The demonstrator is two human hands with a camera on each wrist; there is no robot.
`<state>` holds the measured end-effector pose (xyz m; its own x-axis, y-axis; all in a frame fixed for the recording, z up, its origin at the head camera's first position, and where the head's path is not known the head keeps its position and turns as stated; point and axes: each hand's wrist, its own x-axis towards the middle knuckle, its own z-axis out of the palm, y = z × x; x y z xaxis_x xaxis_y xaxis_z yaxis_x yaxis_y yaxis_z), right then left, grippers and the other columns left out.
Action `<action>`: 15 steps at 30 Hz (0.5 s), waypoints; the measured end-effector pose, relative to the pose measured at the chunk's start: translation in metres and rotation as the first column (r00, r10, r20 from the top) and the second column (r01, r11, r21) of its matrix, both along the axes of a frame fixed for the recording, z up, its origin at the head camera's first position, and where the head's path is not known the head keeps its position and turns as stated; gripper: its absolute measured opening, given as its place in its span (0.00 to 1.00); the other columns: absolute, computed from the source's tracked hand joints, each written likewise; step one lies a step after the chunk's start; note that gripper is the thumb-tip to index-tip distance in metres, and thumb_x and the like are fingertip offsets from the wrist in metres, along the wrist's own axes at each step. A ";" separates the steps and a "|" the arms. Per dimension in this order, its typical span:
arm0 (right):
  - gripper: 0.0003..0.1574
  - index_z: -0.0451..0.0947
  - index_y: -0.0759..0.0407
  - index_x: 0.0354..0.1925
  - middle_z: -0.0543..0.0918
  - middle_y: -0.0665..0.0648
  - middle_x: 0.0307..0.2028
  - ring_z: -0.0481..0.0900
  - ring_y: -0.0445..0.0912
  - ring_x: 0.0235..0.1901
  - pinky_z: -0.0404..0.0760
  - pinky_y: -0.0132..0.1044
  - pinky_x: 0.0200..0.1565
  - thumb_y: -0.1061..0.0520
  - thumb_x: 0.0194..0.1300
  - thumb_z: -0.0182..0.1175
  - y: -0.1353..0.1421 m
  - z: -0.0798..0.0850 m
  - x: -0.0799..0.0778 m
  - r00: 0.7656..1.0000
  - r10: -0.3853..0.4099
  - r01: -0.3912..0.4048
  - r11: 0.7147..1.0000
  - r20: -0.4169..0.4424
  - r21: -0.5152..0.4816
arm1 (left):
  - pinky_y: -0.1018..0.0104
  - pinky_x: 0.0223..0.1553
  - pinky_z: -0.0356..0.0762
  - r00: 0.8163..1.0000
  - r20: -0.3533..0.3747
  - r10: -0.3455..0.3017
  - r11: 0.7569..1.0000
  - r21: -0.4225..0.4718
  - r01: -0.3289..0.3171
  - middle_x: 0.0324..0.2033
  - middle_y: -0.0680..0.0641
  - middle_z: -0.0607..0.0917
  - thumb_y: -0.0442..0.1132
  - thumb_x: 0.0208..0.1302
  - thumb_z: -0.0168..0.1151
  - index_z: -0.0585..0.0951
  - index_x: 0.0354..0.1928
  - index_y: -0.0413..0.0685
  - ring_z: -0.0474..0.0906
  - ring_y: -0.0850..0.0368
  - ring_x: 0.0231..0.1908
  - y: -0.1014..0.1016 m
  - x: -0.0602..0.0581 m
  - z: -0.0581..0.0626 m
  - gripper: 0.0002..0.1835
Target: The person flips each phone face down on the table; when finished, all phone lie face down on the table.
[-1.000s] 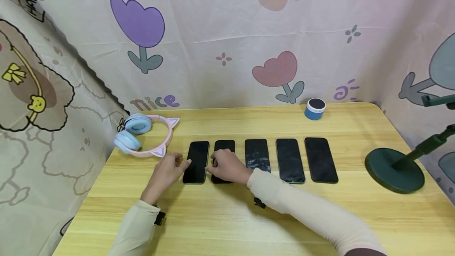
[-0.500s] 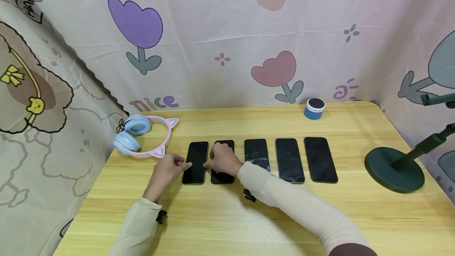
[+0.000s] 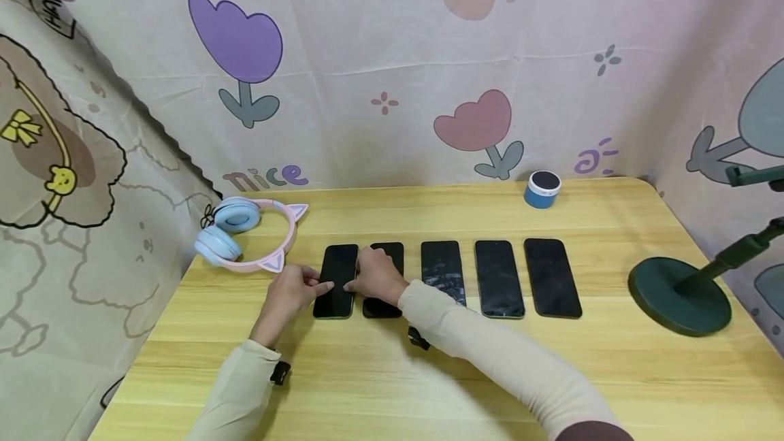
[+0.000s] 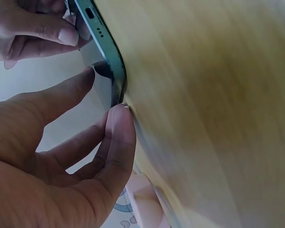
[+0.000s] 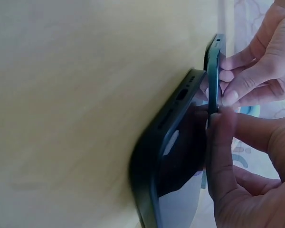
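Five-strong row aside, the leftmost smartphone [image 3: 337, 265] lies screen up on the table, its greenish edge [image 4: 106, 42] showing in the left wrist view. My left hand [image 3: 286, 297] pinches its left side, thumb over the screen and fingers at the edge. From the opposite side my right hand [image 3: 380, 276] pinches the right edge, thumb on top. That hand reaches across the second smartphone [image 3: 386, 306], hiding part of its screen. In the right wrist view the second phone's dark edge [image 5: 149, 147] stands close beside my right fingers [image 5: 221, 156].
Further right lie three more smartphones, the nearest [image 3: 442, 264] partly behind my right sleeve, then another [image 3: 499, 278] and the last [image 3: 553, 278]. Headphones with cat ears [image 3: 284, 250] rest at the left edge. A blue speaker-like cylinder [image 3: 542, 192] and a green stand [image 3: 676, 298] are right.
My right hand has moved left, from over the second phone to the leftmost phone's right edge. My left thumb has slid slightly further onto that phone.
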<state>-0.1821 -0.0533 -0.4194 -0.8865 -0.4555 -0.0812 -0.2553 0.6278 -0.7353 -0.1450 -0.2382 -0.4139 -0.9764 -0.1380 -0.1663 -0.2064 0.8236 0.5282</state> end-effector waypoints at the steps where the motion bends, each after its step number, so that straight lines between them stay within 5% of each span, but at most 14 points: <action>1: 0.26 0.75 0.57 0.11 0.70 0.47 0.06 0.69 0.40 0.07 0.66 0.27 0.14 0.56 0.57 0.77 -0.001 0.000 0.000 1.000 -0.001 0.001 1.000 -0.009 0.003 | 0.57 0.37 0.76 1.000 0.004 0.005 1.000 0.000 -0.005 0.32 0.48 0.87 0.44 0.61 0.75 0.88 0.42 0.38 0.79 0.52 0.35 0.000 0.000 0.000 0.15; 6: 0.37 0.60 0.52 0.08 0.56 0.45 0.07 0.53 0.38 0.06 0.55 0.28 0.14 0.55 0.56 0.78 -0.004 0.001 0.000 0.999 -0.012 0.013 0.999 -0.029 0.034 | 0.55 0.40 0.77 0.999 0.032 0.030 1.000 0.007 -0.030 0.35 0.47 0.87 0.45 0.61 0.75 0.87 0.45 0.38 0.79 0.51 0.37 -0.001 -0.001 -0.001 0.18; 15: 0.39 0.55 0.51 0.11 0.56 0.47 0.09 0.56 0.39 0.08 0.58 0.29 0.14 0.54 0.57 0.78 -0.010 0.000 0.000 1.000 -0.028 0.029 0.998 -0.010 0.061 | 0.52 0.41 0.76 0.998 0.023 0.055 0.998 -0.004 -0.055 0.37 0.45 0.87 0.45 0.61 0.75 0.87 0.46 0.38 0.79 0.49 0.39 -0.002 0.002 0.000 0.18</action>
<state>-0.1821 -0.0634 -0.4192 -0.8999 -0.4246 -0.0995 -0.2435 0.6785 -0.6930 -0.1430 -0.2406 -0.4138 -0.9632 -0.1919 -0.1883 -0.2635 0.8126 0.5198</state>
